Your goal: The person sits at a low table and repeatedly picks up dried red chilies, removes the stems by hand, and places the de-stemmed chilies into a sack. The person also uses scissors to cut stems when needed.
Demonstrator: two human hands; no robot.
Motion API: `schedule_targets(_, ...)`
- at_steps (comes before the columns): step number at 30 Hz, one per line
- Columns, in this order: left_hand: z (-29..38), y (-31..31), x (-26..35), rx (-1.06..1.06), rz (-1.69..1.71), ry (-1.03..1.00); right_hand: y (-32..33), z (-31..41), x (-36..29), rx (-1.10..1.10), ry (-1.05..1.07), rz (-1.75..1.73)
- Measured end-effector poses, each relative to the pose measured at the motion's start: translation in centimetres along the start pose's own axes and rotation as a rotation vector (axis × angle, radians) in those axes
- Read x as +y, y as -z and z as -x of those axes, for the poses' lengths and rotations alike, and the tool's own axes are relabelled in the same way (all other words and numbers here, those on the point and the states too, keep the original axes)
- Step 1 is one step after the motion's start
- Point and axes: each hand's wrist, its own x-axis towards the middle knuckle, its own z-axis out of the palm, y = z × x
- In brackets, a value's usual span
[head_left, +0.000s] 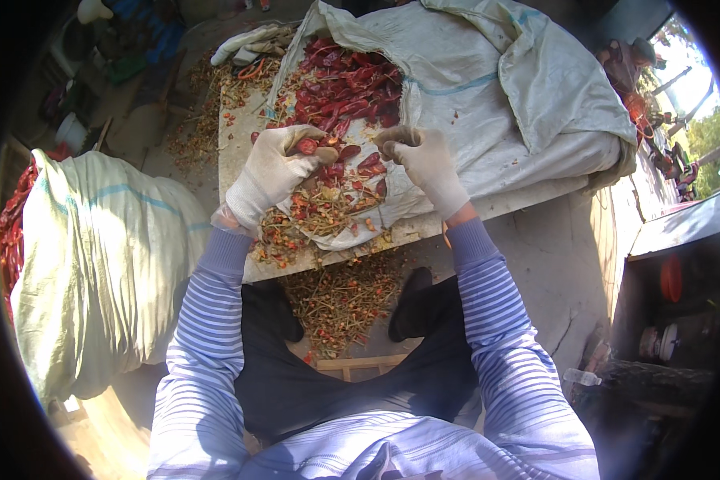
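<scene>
My left hand [282,159], in a white knit work glove with soiled fingertips, grips a dried red chili pepper [306,146] between thumb and fingers. To its right, my right hand [423,159] wears a similar glove, its thumb and fingers curled together; whether anything small is pinched there is hidden. Both hands are above a low board [234,129]. Just beyond them, a heap of dried red chilies [351,84] spills from the mouth of a white woven sack [456,108]. Below the hands lies a pile of chili stems and scraps [327,210].
A second woven sack [108,258] of chilies stands at left. Spare gloves [252,45] and orange-handled scissors [251,68] lie at the board's far left corner. More stems [342,306] cover the floor between my feet. A plastic bottle [582,377] is at right.
</scene>
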Motion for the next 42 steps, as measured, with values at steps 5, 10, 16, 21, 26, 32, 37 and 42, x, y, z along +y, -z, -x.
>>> schedule_targets(5, -0.3, 0.7, 0.4, 0.072, -0.009, -0.055, -1.1, -2.5, 3.9, -0.100, 0.140, 0.868)
schedule_targets(10, -0.3, 0.8, 0.2, 0.135, 0.012, -0.068, -2.6, -4.5, 6.6, -0.140, 0.192, 1.183)
schedule_targets(16, -0.4, 1.6, -0.2, 0.140, -0.082, -0.069, -3.6, -4.6, 6.3, -0.284, 0.150, 1.380)
schedule_targets(21, -1.2, 1.5, -1.3, 0.113, -0.143, -0.132, -2.5, -3.1, 3.0, -0.224, 0.209, 1.031)
schedule_targets(26, -1.9, 0.6, -2.4, 0.068, -0.422, -0.160, -3.3, -0.3, -0.1, -0.224, 0.425, 0.753)
schedule_targets(32, -1.6, -0.9, -2.6, -0.020, -0.218, -0.023, -3.7, 1.2, -1.7, -0.172, 0.542, 0.695)
schedule_targets(37, -1.7, -0.8, -1.9, 0.016, -0.032, 0.057, -2.7, 1.8, -2.9, -0.145, 0.439, 0.241)
schedule_targets(42, -1.8, -1.0, -1.4, 0.098, 0.128, 0.129, -2.0, 2.1, -3.5, -0.130, 0.111, -0.207)
